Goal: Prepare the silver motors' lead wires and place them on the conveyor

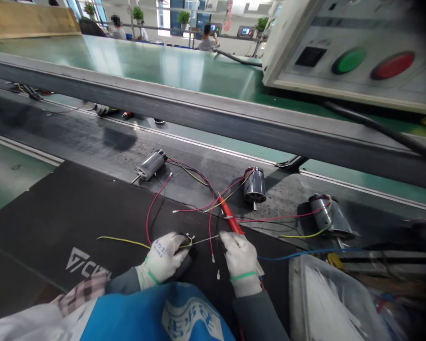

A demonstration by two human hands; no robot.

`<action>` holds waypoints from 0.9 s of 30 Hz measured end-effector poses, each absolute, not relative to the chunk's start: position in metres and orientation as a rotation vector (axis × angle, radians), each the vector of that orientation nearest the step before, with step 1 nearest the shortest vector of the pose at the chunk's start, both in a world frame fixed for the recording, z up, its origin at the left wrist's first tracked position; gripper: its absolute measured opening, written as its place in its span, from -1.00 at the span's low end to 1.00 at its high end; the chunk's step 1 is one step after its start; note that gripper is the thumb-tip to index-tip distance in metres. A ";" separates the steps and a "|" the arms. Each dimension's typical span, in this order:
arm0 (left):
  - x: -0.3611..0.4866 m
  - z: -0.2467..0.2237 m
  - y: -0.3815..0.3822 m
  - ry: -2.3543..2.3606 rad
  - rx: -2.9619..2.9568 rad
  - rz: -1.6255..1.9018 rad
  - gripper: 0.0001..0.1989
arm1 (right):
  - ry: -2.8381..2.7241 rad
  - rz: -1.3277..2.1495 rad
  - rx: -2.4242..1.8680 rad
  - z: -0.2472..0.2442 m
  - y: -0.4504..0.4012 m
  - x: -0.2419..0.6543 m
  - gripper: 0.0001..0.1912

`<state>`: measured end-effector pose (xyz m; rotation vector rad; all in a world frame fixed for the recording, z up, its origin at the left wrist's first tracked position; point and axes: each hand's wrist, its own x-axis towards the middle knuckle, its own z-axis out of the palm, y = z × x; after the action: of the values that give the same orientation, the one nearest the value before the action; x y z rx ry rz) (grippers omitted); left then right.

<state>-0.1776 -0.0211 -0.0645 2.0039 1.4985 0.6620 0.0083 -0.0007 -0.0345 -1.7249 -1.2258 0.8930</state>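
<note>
My left hand (pixel 165 258), in a white glove, is closed around a dark, mostly hidden part that looks like the end of a wired motor (pixel 187 238). A yellow wire (pixel 124 240) and a red wire (pixel 149 215) run out from beside it. A thin pale strip (pixel 204 240), perhaps a cable tie, spans from this part to my right hand (pixel 239 258). That gloved hand pinches the strip's end. Right behind its fingers lies a red pen-shaped tool (pixel 230 214) with a thin tip; whether the hand touches it I cannot tell.
Silver motors with loose wires lie beyond the mat: one at left (pixel 151 165), one in the middle (pixel 254 185), one at right (pixel 328 215). A metal rail (pixel 163 102) crosses behind. A control box (pixel 355 52) stands upper right; a plastic-lined bin (pixel 326 298) sits lower right.
</note>
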 end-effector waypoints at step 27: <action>-0.169 -0.067 -0.037 1.286 2.509 0.320 -0.79 | -0.677 1.564 -1.355 -0.021 -0.019 -0.022 -0.68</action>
<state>-0.1688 -0.0374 -0.0668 2.5086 1.2861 0.3195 -0.0220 -0.0190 -0.0209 -1.3549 -0.6771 1.5641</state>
